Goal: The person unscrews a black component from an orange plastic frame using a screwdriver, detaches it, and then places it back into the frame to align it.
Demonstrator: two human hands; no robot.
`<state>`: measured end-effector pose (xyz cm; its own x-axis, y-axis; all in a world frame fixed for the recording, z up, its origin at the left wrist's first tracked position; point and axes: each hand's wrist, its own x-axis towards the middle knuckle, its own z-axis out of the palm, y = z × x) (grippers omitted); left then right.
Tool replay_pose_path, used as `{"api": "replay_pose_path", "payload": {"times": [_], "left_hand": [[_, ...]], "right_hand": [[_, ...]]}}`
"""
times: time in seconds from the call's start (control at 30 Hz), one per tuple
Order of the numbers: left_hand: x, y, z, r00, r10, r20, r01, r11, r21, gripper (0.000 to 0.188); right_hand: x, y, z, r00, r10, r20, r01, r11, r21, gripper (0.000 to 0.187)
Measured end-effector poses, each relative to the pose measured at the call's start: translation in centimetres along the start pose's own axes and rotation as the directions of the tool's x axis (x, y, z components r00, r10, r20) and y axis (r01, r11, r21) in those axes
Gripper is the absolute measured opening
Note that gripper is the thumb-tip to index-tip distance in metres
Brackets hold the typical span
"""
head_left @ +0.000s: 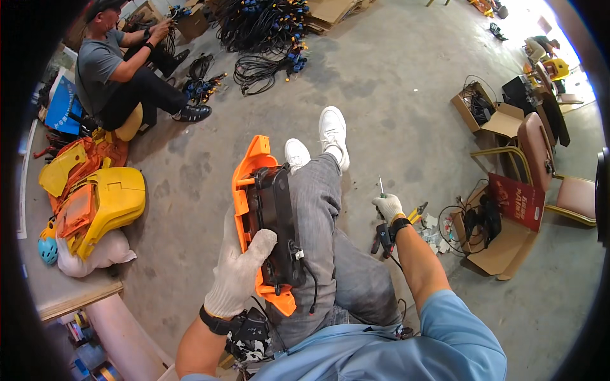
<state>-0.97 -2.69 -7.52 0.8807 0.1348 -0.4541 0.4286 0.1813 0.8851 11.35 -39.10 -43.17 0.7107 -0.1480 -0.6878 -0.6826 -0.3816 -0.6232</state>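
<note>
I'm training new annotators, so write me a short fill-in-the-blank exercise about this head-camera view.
1. The left hand holds a black case fitted with a plastic shell coloured ____.
2. The screwdriver is held in the person's ____ hand.
3. The person's shoes are coloured ____.
4. A yellow plastic part lies on the person's ____ side.

Missing words: orange; right; white; left.

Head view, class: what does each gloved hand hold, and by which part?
Left hand: an orange shell with a black box, gripped at its lower left side, thumb over the box. Right hand: a screwdriver, by its handle.
</note>
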Motion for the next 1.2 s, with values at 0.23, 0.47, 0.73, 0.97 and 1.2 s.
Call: {"api": "replay_pose_path", "payload": {"times": [0.23, 0.47, 0.73, 0.97, 1.2], "left_hand": [[0.1, 0.5, 0.5, 1.000, -0.029, -0.010, 0.029, 0.998, -0.053, 0.051], [0.0, 0.4, 0.4, 0.999, -0.016, -0.028, 0.016, 1.000, -0.004, 0.052], [0.0, 0.5, 0.6, 1.000, 0.021, -0.018, -0.021, 0.999, 0.034, 0.055], [0.0, 0.2, 0.4, 1.000, 0.005, -0.017, -0.005, 1.000, -0.008, 0.057], [0.4, -0.9, -0.1, 0.998, 0.060, -0.024, -0.058, 0.996, 0.068, 0.057]], "right_hand": [[0.9, 0.3, -0.6, 0.999, 0.024, -0.025, -0.020, 0.992, 0.126, 0.019], [0.2, 0.7, -0.6, 0.998, 0.005, -0.061, 0.008, 0.979, 0.202, 0.017], [-1.8, 2.5, -1.5, 0.999, 0.041, -0.013, -0.036, 0.964, 0.264, 0.025], [-4.7, 0.1, -1.5, 0.996, 0.069, 0.050, -0.080, 0.958, 0.274, 0.036], [-10.6, -11.2, -1.8, 0.960, -0.279, -0.013, 0.273, 0.926, 0.259, 0.030]]}}
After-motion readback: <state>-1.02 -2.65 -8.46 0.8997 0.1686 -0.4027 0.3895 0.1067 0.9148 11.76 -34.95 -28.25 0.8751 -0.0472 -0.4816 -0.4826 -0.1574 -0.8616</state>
